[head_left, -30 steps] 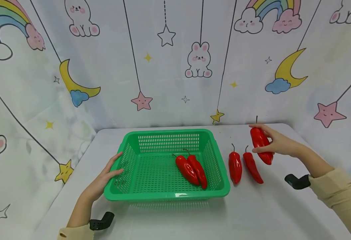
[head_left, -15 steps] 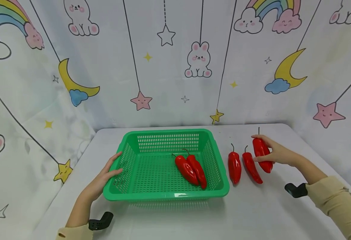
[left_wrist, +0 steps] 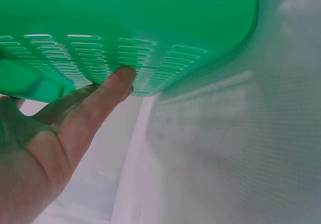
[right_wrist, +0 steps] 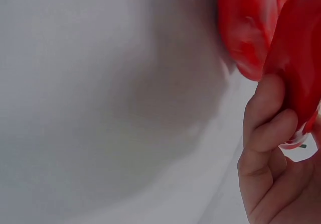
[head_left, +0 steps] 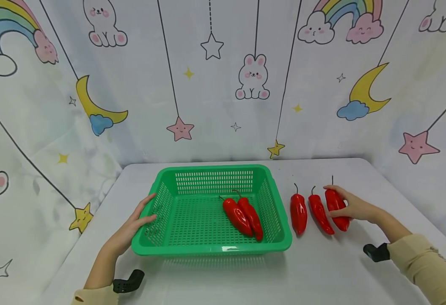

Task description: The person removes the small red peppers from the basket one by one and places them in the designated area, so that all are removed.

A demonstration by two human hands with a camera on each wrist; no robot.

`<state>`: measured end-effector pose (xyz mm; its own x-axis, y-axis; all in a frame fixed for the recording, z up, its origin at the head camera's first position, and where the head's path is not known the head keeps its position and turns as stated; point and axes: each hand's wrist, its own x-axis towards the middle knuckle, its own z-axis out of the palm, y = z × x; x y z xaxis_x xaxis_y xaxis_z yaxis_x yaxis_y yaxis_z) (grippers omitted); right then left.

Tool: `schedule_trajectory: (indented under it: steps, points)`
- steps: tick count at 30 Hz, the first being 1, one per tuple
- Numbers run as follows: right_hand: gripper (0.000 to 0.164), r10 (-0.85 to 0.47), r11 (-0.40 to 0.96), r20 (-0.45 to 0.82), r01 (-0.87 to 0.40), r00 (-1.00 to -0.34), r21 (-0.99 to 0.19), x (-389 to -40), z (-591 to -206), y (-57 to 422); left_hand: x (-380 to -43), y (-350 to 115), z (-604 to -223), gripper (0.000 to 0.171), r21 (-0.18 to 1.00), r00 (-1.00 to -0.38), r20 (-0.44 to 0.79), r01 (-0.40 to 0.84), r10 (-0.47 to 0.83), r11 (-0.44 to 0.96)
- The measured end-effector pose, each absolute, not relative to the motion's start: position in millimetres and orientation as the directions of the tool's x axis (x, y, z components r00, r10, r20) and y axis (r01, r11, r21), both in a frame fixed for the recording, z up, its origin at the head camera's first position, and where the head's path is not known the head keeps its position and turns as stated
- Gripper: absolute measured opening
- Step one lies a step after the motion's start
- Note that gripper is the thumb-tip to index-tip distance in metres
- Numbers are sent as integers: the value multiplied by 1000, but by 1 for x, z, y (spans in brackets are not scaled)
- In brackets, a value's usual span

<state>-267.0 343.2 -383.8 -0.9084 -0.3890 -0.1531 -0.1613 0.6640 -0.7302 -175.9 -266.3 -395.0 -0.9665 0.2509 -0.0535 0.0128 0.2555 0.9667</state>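
In the head view my right hand (head_left: 354, 207) grips a red chili pepper (head_left: 336, 205) by its sides, thumb on the near side, its stem pointing away from me. The right wrist view shows curled fingers (right_wrist: 271, 118) against the glossy pepper (right_wrist: 301, 48). Just left of it lie a slimmer red pepper (head_left: 320, 214) and another plump one (head_left: 298, 214). My left hand (head_left: 125, 228) touches the left side of a green plastic basket (head_left: 211, 248), fingers extended. Up close in the left wrist view, a fingertip (left_wrist: 124, 75) meets the slotted outer wall (left_wrist: 135, 23).
Two red peppers (head_left: 243, 216) lie side by side in the right part of the basket. The white table (head_left: 215, 284) ends at a patterned cloth backdrop (head_left: 215, 97). Black wrist devices (head_left: 376, 252) sit below both wrists.
My right hand has come down toward me and slightly right with the pepper, close beside the slimmer one. The left hand and the basket stay put.
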Motion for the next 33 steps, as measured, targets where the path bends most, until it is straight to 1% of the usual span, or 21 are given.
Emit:
schedule_trajectory:
  steps: [9,16,20,27,33]
  points:
    - [92,-384,662,-200,-117,-902,-741,-269,-403,347,-176,-266,-396,63,966,-967,-53,14,250,257]
    - [87,-388,646,-237,-80,-890,-759,-271,-412,347,-176,-266,-396,63,967,-967,-64,1,248,253]
    - [88,-383,638,-267,-45,-884,-768,-273,-415,345,-177,-267,-396,64,968,-967,-65,-1,248,251]
    - [89,-373,660,-266,-53,-889,-749,-276,-417,340,-178,-267,-396,64,967,-967,-55,10,247,255]
    - [91,-380,688,-255,-86,-889,-721,-276,-416,337,-177,-266,-395,63,965,-968,-46,21,247,263]
